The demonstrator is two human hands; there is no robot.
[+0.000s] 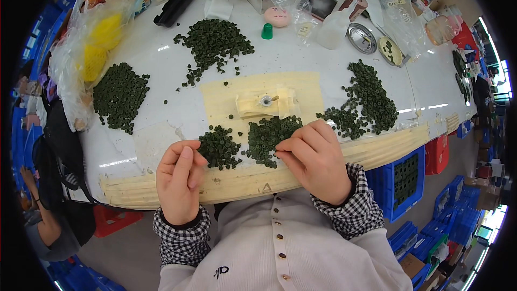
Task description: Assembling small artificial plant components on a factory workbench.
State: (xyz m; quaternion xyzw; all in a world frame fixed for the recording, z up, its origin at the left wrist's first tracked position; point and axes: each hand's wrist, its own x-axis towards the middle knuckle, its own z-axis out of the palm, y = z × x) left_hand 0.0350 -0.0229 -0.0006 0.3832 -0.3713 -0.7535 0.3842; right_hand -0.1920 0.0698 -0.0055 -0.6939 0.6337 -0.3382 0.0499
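Observation:
My left hand (182,180) is raised at the table's near edge, its thumb and fingers drawn together; anything between the tips is too small to make out. Right beside it lies a small pile of dark green pieces (218,148). The fingertips of my right hand (319,159) pinch at the right edge of another pile, of small dark green rings (269,139); what they grip is hidden. Just beyond the piles stands a small fixture wrapped in yellowish tape (264,103), with a round metal piece and a short pin on top.
More green pieces are heaped at the left (121,97), far middle (218,43) and right (371,99). Across the back are a black case (175,7), a green cap (267,31), a round tin (362,39) and plastic bags. Blue crates (398,186) stand below right.

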